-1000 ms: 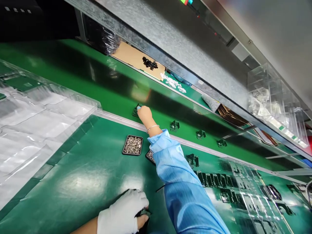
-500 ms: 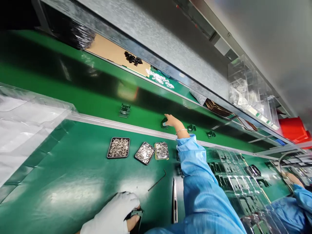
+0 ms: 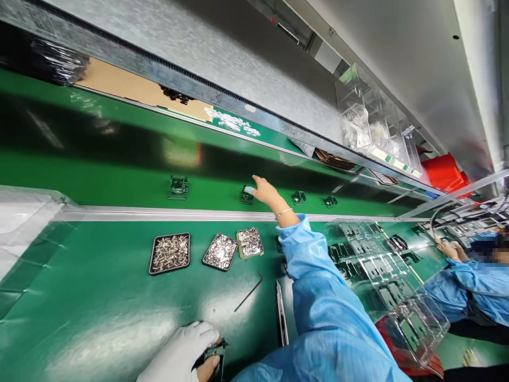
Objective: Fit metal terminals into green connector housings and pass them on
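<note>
My left hand point(image 3: 191, 350), in a white glove with bare fingertips, is closed around a dark green part point(image 3: 217, 354) at the bottom of the view. My right hand point(image 3: 265, 190) reaches out from a blue sleeve to the green back ledge. Its thumb and a finger are spread beside a small green part point(image 3: 246, 195), which still lies on the ledge. Similar small parts point(image 3: 298, 197) lie to its right, and a larger stack point(image 3: 178, 187) lies to its left.
Trays of metal pieces point(image 3: 170, 253), a hex key point(image 3: 248, 292) and a metal tool point(image 3: 282, 313) lie on the bench. Clear plastic trays point(image 3: 382, 265) hold parts at right. A metal shelf point(image 3: 238, 63) overhangs. A person in blue point(image 3: 469, 286) works at far right.
The view has turned, so the bench items appear further left and more of the person at right shows. My right hand has stayed by the small part, and my left hand keeps its hold.
</note>
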`<move>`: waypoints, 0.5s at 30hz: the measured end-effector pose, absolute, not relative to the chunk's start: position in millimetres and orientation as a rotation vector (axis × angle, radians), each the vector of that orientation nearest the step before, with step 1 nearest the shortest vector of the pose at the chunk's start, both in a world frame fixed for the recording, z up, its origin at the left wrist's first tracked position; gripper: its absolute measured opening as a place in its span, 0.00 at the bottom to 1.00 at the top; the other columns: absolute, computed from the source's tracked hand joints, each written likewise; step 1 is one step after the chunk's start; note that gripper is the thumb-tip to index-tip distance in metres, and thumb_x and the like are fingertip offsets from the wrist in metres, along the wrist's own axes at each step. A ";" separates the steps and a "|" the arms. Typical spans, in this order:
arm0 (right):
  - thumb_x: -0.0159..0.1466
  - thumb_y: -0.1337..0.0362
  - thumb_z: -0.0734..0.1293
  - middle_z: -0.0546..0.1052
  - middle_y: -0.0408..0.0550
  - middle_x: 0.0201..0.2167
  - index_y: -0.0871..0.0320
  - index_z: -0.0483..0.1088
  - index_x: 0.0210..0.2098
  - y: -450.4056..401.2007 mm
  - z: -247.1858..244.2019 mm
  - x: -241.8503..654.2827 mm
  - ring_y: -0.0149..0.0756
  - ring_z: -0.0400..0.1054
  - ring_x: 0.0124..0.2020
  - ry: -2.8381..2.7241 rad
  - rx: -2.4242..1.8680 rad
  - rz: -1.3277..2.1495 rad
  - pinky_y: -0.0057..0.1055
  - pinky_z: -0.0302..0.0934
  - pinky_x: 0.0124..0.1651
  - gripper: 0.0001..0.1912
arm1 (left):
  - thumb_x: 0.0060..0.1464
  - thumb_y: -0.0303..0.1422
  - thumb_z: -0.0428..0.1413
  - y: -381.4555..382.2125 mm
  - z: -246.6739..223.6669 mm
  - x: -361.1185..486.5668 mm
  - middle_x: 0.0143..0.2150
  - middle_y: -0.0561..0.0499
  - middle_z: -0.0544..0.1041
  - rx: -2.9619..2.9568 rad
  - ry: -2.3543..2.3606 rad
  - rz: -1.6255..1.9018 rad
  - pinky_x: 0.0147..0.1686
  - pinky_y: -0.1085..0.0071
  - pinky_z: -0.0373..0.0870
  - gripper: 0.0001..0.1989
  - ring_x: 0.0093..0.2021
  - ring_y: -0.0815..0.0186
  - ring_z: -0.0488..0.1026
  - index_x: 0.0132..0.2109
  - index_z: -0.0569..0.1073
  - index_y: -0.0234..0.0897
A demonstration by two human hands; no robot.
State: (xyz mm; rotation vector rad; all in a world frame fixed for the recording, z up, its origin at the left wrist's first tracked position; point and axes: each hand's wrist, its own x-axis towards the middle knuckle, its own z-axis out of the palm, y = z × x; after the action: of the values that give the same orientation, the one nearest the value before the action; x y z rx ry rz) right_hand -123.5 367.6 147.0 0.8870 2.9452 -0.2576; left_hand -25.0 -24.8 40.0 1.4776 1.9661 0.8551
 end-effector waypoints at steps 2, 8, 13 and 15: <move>0.70 0.55 0.61 0.66 0.59 0.65 0.62 0.55 0.67 380.9 162.7 -90.9 0.44 0.63 0.63 2.930 0.954 -0.221 0.33 0.57 0.61 0.30 | 0.55 0.34 0.55 -22.5 39.9 -28.1 0.39 0.49 0.80 1.468 1.941 0.793 0.40 0.66 0.74 0.08 0.39 0.58 0.77 0.40 0.78 0.43; 0.67 0.52 0.64 0.78 0.63 0.50 0.65 0.71 0.55 387.4 176.0 35.2 0.53 0.73 0.53 2.708 1.181 -0.116 0.39 0.64 0.53 0.25 | 0.58 0.37 0.54 -21.7 41.2 -32.8 0.39 0.48 0.79 1.444 1.878 0.806 0.40 0.67 0.73 0.09 0.39 0.59 0.77 0.40 0.77 0.43; 0.63 0.45 0.65 0.79 0.63 0.48 0.62 0.56 0.67 342.4 143.3 80.4 0.55 0.74 0.49 2.606 1.191 -0.199 0.41 0.66 0.48 0.40 | 0.59 0.37 0.52 -23.9 42.4 -32.9 0.41 0.47 0.79 1.432 1.887 0.751 0.42 0.63 0.74 0.10 0.41 0.57 0.77 0.42 0.78 0.42; 0.64 0.51 0.66 0.79 0.64 0.47 0.64 0.55 0.67 327.8 133.1 78.3 0.55 0.75 0.49 2.615 1.213 -0.216 0.40 0.66 0.47 0.39 | 0.58 0.36 0.53 -24.7 42.1 -32.1 0.42 0.47 0.79 1.430 1.910 0.745 0.43 0.63 0.74 0.10 0.42 0.57 0.77 0.42 0.78 0.42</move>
State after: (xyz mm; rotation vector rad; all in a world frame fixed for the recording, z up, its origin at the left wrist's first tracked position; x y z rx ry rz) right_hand 78.3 327.8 133.1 1.2135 2.6147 -0.2162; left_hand -32.1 -24.7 42.1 1.4303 1.9104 0.7450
